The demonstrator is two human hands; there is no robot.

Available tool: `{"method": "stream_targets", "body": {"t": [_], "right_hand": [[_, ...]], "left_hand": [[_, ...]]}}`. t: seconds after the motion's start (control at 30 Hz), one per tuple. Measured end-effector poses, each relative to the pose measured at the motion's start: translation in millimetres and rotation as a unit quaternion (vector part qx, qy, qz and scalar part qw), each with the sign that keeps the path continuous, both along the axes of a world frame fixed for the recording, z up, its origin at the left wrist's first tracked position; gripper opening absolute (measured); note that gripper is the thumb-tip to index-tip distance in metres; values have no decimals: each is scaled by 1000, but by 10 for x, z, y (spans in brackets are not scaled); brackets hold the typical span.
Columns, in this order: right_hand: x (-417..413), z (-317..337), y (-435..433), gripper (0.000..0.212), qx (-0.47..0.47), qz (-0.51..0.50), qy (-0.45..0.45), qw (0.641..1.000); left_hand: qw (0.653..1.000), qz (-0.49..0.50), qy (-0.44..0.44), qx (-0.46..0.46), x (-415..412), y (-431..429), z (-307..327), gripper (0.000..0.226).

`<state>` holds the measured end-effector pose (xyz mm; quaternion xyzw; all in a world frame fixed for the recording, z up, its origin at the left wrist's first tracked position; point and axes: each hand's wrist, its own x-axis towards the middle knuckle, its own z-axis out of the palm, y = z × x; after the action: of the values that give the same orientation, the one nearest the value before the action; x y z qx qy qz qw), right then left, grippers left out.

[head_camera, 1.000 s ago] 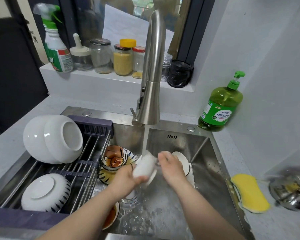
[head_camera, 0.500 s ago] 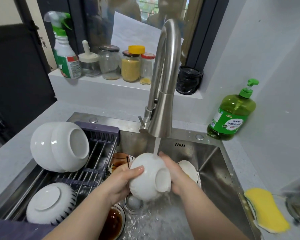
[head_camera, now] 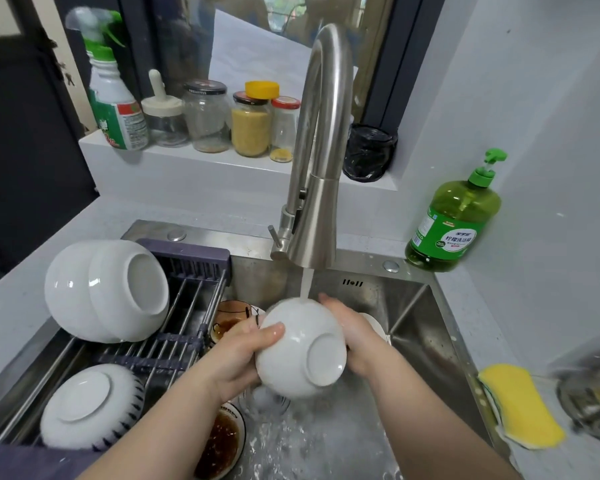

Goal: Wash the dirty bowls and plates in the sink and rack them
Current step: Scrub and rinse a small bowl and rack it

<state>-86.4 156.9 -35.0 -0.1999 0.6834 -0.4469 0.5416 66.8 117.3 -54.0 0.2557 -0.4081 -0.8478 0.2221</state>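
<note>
Under the running faucet (head_camera: 317, 188), both hands clasp a white bowl (head_camera: 300, 348); sauce-stained dishes (head_camera: 219, 445) sit in the sink (head_camera: 423, 327).

We hold a white bowl (head_camera: 298, 348) on its side under the faucet (head_camera: 321, 168), its foot facing us. Our left hand (head_camera: 236, 355) grips its left side with the thumb over the wall, our right hand (head_camera: 354, 334) cups the far right side, and the water stream (head_camera: 305, 284) strikes its upper edge. In the sink (head_camera: 426, 327) below lie a sauce-stained dish (head_camera: 222, 445) and a patterned bowl (head_camera: 231, 317). On the rack (head_camera: 187, 306) to the left, two nested white bowls (head_camera: 108, 289) rest tilted behind an upturned striped bowl (head_camera: 87, 407).
</note>
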Motion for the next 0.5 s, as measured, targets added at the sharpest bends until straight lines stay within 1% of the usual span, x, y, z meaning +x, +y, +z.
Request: {"method": "stream_targets", "body": {"t": [0.03, 0.07, 0.1, 0.13, 0.17, 0.2, 0.23, 0.3, 0.33, 0.4, 0.5], "right_hand": [[9, -52, 7, 21, -2, -47, -60, 997], [16, -126, -5, 17, -7, -88, -103, 991], [40, -181, -10, 15, -14, -129, -135, 982], [63, -236, -11, 20, -15, -162, -142, 976], [90, -266, -4, 25, -10, -188, -135, 973], [98, -295, 8, 28, -7, -213, -130, 968], [109, -289, 27, 27, -9, -230, -140, 963], [93, -273, 40, 24, -19, -267, -195, 944], [84, -261, 39, 24, -27, -292, -218, 931], [85, -258, 59, 25, -48, -334, -231, 912], [183, -211, 162, 30, -62, -361, -241, 899]], "left_hand": [[999, 32, -9, 3, -40, 0, 75, 48], [997, 72, -38, -9, -99, -2, 118, 31], [987, 118, -98, -41, -173, -8, 126, 18], [965, 167, -175, -101, -248, -15, 109, 14], [930, 206, -250, -174, -319, 1, 81, 16], [894, 219, -295, -257, -384, 46, 49, 23], [857, 216, -317, -344, -428, 125, 35, 31], [787, 206, -301, -497, -487, 333, -13, 51], [765, 209, -274, -544, -509, 418, -74, 58], [751, 222, -235, -575, -518, 565, -254, 58], [737, 275, -242, -568, -506, 610, -385, 54]]}}
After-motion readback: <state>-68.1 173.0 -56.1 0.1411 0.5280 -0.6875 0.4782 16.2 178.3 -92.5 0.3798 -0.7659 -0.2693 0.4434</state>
